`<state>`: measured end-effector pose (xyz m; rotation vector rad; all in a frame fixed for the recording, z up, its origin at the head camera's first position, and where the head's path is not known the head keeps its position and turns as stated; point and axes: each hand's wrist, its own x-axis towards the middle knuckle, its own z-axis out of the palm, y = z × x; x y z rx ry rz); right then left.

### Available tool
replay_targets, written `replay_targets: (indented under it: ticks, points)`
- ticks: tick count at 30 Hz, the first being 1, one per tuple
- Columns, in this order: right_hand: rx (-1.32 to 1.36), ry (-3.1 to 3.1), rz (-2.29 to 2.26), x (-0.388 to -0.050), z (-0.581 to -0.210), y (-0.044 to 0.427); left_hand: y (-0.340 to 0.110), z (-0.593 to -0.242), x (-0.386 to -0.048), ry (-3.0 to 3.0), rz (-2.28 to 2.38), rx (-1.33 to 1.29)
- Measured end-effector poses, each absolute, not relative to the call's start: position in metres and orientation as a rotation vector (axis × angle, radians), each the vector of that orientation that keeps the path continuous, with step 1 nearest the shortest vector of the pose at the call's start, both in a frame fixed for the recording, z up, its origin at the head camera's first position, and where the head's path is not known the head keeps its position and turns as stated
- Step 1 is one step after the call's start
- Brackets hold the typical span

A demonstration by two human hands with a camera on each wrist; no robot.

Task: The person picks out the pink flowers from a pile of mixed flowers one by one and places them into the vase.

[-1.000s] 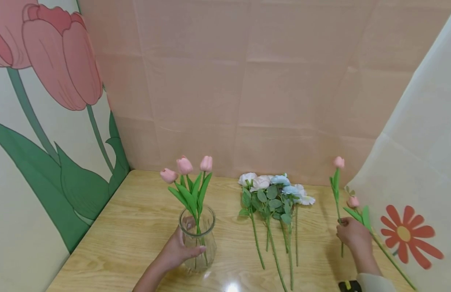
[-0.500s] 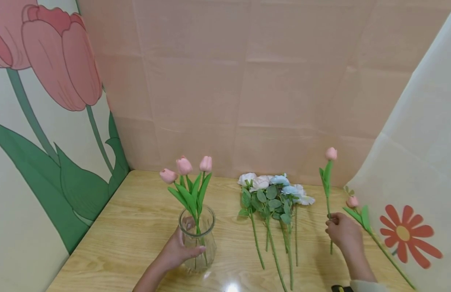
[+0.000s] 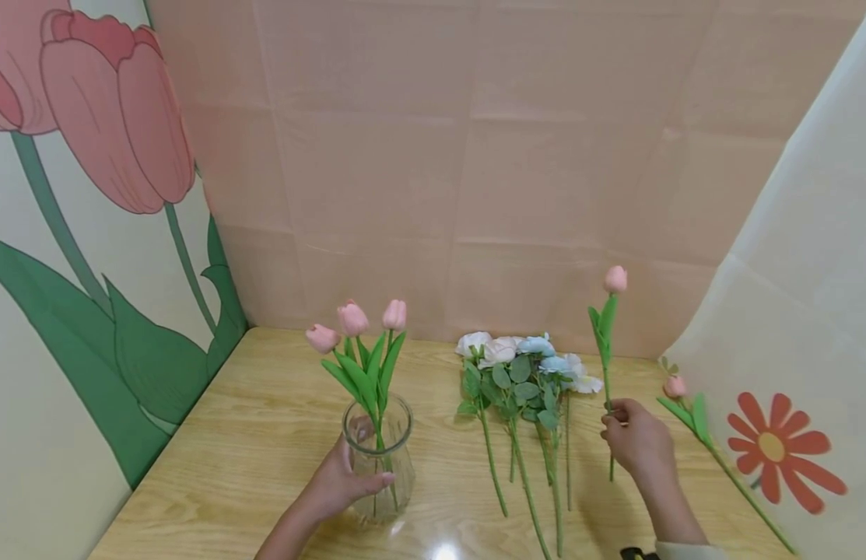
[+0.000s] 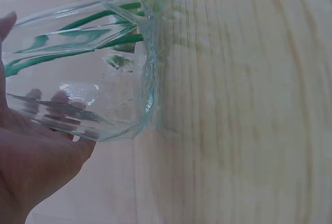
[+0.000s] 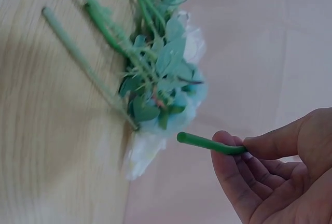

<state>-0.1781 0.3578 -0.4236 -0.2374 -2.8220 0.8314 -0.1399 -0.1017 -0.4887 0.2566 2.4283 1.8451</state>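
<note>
My left hand point(image 3: 345, 478) grips the side of a clear glass vase point(image 3: 397, 474), its thumb across the front and the other fingers behind the glass. Three pink tulips point(image 3: 353, 319) stand in the vase, their green stems point(image 4: 78, 53) visible through the glass in the left wrist view. At the right, my right hand point(image 3: 639, 439) pinches another pink tulip point(image 3: 615, 280) by its stem, holding it upright above the table. In the right wrist view the cut end of that stem point(image 5: 202, 143) pokes out past the thumb and fingertips.
White and pale blue flowers point(image 3: 524, 350) with long stems lie mid-table between the hands. One more pink tulip point(image 3: 674, 387) lies at the right edge, by the white cloth with a printed red flower point(image 3: 772, 447). A pinkish sheet point(image 3: 461, 179) hangs behind the wooden table point(image 3: 250, 435).
My right hand has moved left and slightly up with the upright tulip, away from the tulip lying at the right. The left hand and the vase have stayed in place.
</note>
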Motion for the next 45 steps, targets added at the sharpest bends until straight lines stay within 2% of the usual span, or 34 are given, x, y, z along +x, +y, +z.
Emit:
replay_targets:
  ticks: [45]
  points:
    - [0.159,-2.565,0.944,-0.146,-0.363,0.222,-0.102,-0.491,-0.140,2.403,1.879,0.298]
